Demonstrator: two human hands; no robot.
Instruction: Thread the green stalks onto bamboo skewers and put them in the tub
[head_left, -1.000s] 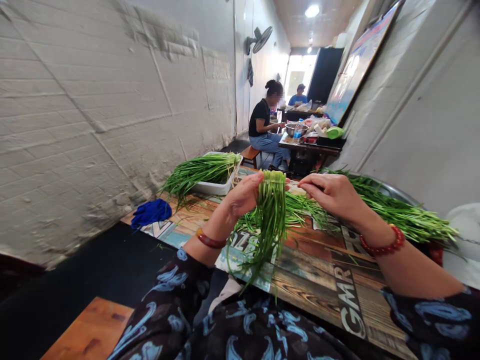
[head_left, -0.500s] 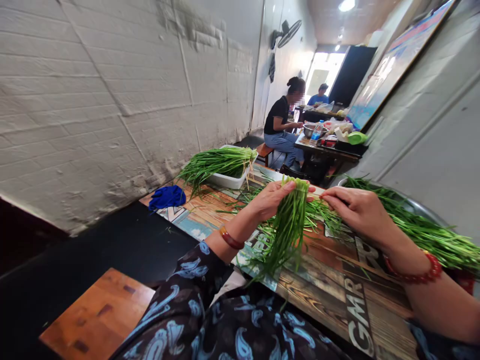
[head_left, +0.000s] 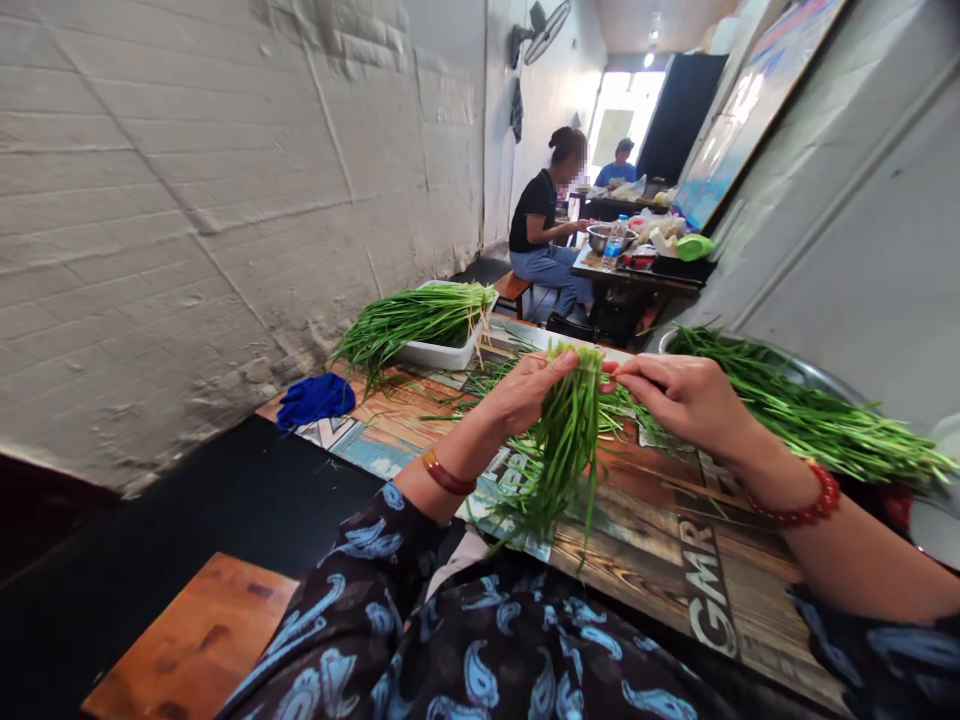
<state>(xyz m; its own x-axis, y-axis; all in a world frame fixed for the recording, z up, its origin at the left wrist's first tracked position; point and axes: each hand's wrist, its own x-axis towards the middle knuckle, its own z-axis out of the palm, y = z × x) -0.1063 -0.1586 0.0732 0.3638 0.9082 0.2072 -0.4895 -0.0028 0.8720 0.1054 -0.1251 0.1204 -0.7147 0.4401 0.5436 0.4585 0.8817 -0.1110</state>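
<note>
My left hand is closed round the top of a bunch of green stalks, whose leaves hang down over the table edge. Close to the bunch's right side, my right hand is pinched, with fingertips near the left fingers. It seems to hold the end of a thin strand, too small to make out clearly. Loose green stalks lie on the patterned wooden table behind and below the bunch.
A white tray heaped with stalks stands at the table's far left, near a blue cloth or glove. A large metal basin of greens is on the right. Two people sit beyond; a wooden stool is at lower left.
My right hand has moved left, closer to the bunch and my left hand. The view has shifted slightly, and the left hand still grips the stalks.
</note>
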